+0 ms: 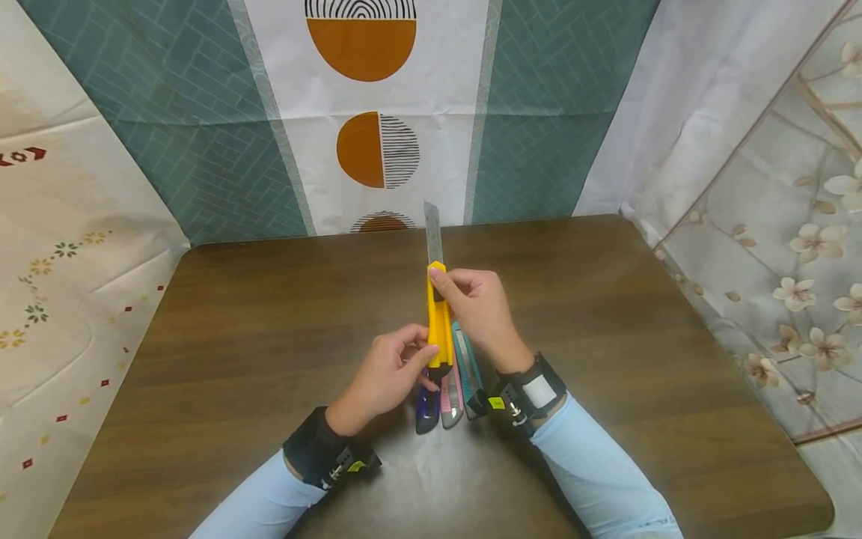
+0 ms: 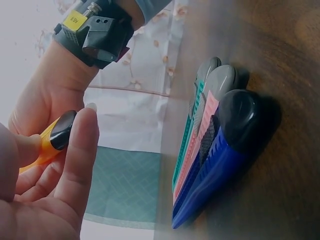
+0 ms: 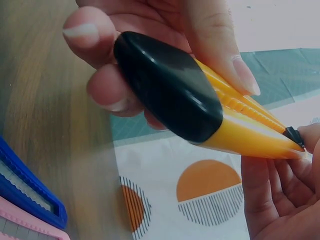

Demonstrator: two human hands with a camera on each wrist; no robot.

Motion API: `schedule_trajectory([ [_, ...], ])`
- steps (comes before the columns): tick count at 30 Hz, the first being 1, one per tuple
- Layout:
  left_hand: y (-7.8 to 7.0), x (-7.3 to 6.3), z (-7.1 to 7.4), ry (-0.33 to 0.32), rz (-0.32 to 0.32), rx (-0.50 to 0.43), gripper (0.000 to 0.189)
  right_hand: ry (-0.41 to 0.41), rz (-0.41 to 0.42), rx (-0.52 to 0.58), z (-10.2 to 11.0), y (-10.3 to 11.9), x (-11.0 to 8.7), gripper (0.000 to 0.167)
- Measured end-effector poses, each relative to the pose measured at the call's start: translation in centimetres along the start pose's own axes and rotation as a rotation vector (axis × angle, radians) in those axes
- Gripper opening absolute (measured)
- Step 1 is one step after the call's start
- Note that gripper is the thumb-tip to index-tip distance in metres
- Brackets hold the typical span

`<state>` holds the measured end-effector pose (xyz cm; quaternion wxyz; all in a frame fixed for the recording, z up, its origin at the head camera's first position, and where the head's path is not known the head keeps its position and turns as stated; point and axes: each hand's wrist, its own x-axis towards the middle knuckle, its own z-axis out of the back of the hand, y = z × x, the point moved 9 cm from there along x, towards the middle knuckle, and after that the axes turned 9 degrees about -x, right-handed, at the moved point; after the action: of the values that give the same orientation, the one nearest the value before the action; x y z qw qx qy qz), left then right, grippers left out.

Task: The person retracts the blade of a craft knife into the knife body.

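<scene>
A yellow utility knife (image 1: 441, 329) with a black end cap is held above the table, its long blade (image 1: 433, 233) extended and pointing away from me. My right hand (image 1: 486, 308) grips it near the blade end, thumb by the black slider (image 3: 292, 135). Lower down, my left hand (image 1: 390, 370) pinches the body near the black cap (image 3: 170, 85) between thumb and fingers. Beneath the hands, a dark blue utility knife (image 2: 215, 165), a pink one (image 1: 452, 404) and a teal one (image 1: 466, 355) lie side by side on the table, partly hidden in the head view.
The brown wooden table (image 1: 269, 299) has rounded corners. Behind it hangs a green and white cloth (image 1: 552, 105) with orange half-circles. Patterned cloths flank it, a cream one (image 1: 67, 299) at left and a flowered one (image 1: 774, 299) at right.
</scene>
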<state>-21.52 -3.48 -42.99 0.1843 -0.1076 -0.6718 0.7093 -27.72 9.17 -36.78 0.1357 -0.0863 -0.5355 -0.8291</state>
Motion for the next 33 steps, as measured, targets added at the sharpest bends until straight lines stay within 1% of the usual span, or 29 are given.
schedule_trajectory([
  [8, -0.32, -0.01, 0.04, -0.006, -0.013, 0.003, 0.026, -0.02, 0.005, -0.019, 0.03, 0.03, -0.06, 0.035],
  [17, -0.61, 0.0, 0.18, 0.011, -0.046, 0.007, 0.027, -0.019, 0.029, -0.024, -0.01, 0.47, -0.18, 0.034],
  [33, -0.7, -0.2, 0.19, 0.0, -0.016, -0.004, 0.027, -0.029, 0.043, -0.035, -0.11, 0.53, -0.2, 0.032],
])
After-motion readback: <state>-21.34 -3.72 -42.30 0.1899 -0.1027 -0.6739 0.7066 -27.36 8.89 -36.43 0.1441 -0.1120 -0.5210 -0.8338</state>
